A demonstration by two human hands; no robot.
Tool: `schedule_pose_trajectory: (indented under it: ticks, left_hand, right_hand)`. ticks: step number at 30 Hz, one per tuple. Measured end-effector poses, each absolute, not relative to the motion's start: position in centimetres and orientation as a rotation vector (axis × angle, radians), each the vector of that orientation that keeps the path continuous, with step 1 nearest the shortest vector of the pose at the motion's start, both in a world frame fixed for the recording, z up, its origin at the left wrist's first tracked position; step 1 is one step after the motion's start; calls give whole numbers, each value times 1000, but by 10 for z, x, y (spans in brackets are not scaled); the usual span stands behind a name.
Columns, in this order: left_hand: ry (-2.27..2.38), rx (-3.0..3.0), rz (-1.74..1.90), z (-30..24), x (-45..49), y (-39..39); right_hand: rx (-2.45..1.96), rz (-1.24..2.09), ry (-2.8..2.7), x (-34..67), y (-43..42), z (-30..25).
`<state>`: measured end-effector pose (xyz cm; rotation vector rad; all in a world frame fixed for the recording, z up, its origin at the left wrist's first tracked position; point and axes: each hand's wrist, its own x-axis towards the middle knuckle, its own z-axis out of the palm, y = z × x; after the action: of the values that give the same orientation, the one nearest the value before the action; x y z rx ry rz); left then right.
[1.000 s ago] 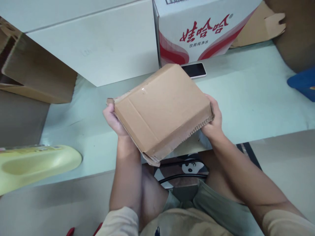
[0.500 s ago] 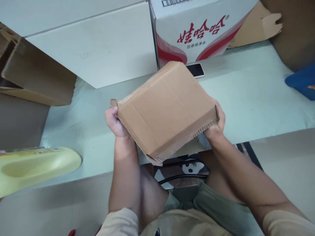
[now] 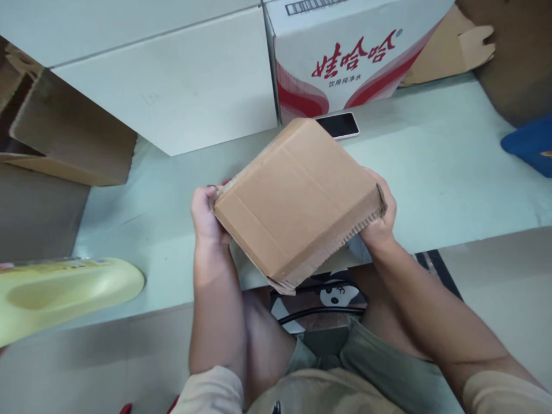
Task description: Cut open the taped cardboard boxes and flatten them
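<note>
A brown cardboard box (image 3: 297,198), tilted and with torn corrugated edges, is held up between my two hands above the near part of the table. My left hand (image 3: 207,215) grips its left corner, the thumb on the edge and the other fingers mostly hidden behind the cardboard. At the right corner, my right hand (image 3: 382,213) is closed round the frayed edge, its fingertips out of sight. Behind the box's far corner lies a phone (image 3: 340,125) with a dark screen, partly covered by the box.
Across the back of the pale green table (image 3: 448,172) stand a large white box (image 3: 172,98) and a red-and-white water carton (image 3: 345,69). An open cardboard box (image 3: 73,126) is at left, above a yellow bottle (image 3: 73,293) lying near the edge. A blue object (image 3: 528,146) sits far right.
The box has shifted slightly toward me and to the right at its left end. My left hand has changed its hold, now covering the left corner flap. My right hand stays nearly in place.
</note>
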<state>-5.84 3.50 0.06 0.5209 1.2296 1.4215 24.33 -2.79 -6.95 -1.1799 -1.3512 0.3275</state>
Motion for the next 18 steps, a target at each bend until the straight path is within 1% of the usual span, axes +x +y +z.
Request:
schedule_pose_trajectory:
  ticks: [4,12,18]
  left_hand:
    - [1207,438,1330,10,-62,33]
    - [1026,541,1609,16,-53,30]
    - [937,552,1651,18,-51,26]
  right_hand:
    - [-1193,357,-1367,244,-30,-70]
    - [-1233,347,-1429,240,-31,-60]
    - [-1170,341,-1522,239,-30,-60]
